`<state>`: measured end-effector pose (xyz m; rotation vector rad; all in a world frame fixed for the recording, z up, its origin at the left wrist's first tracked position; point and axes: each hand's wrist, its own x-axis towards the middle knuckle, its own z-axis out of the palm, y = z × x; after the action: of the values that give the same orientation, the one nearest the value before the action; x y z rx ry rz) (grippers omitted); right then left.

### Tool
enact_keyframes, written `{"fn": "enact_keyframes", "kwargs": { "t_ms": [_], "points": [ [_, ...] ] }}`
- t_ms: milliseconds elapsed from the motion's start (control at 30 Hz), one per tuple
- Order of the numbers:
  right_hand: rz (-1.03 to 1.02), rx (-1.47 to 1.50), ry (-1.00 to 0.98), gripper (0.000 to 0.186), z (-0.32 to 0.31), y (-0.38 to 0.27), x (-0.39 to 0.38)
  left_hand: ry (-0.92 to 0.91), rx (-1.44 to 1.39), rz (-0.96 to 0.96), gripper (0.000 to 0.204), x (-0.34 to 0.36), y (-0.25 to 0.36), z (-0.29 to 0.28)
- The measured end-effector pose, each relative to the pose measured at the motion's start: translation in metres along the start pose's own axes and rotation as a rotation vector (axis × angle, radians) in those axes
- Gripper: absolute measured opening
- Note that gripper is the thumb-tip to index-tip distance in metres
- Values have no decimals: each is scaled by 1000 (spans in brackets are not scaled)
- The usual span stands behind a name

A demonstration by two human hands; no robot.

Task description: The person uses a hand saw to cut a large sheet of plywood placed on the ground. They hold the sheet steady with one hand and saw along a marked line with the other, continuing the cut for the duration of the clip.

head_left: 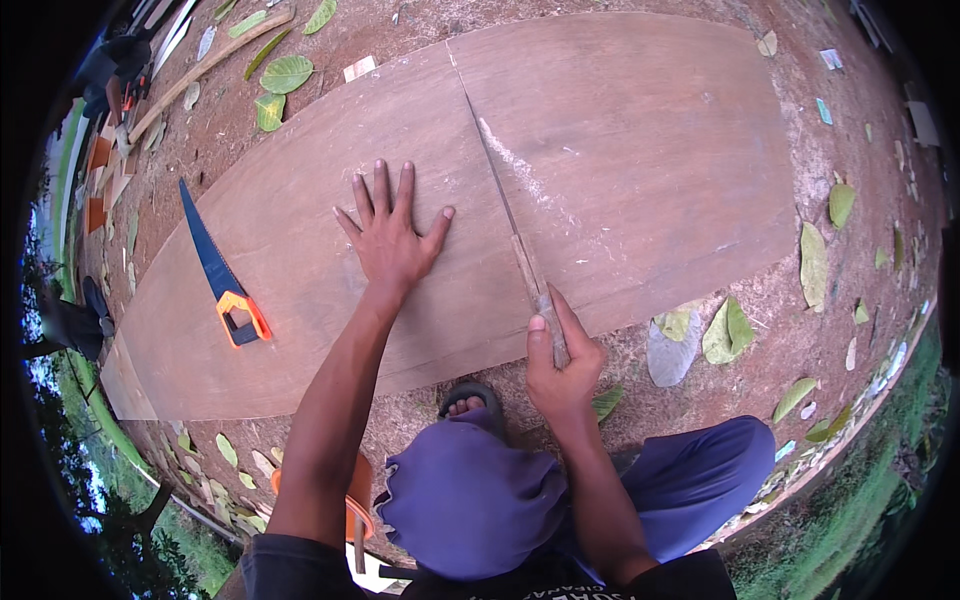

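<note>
A large brown wooden sheet (650,120) lies on the ground in front of me. My left hand (392,240) is pressed flat on it, fingers spread, left of a thin line cut from the far edge. My right hand (562,350) is closed round the straight, pale handle of a saw (527,260) at the near edge. Its thin dark blade shows edge-on and lies along the cut line, so its teeth are hidden. Pale sawdust (520,172) is scattered just right of the blade. Farther left, a second handsaw (212,262) with a dark blade and orange handle rests on the sheet.
Leaves (730,330) litter the reddish soil around the sheet. A long wooden handle (215,62) and a small wood block (360,68) lie beyond it. An orange container (360,500) stands by my left arm. Another person (112,75) is at the far left; a shoe (97,300) shows nearer.
</note>
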<state>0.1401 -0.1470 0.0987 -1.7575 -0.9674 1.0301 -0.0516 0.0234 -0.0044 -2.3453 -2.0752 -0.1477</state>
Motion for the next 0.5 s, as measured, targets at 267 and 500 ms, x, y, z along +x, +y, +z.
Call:
{"fn": "enact_keyframes", "kwargs": {
  "t_ms": [267, 500],
  "points": [
    [-103, -52, 12, 47, -55, -7, -85, 28, 0, 3, 84, 1, -2, 2],
    [-45, 14, 13, 45, 3, 0, -11, 17, 5, -9, 85, -4, -13, 4]
  ]
}}
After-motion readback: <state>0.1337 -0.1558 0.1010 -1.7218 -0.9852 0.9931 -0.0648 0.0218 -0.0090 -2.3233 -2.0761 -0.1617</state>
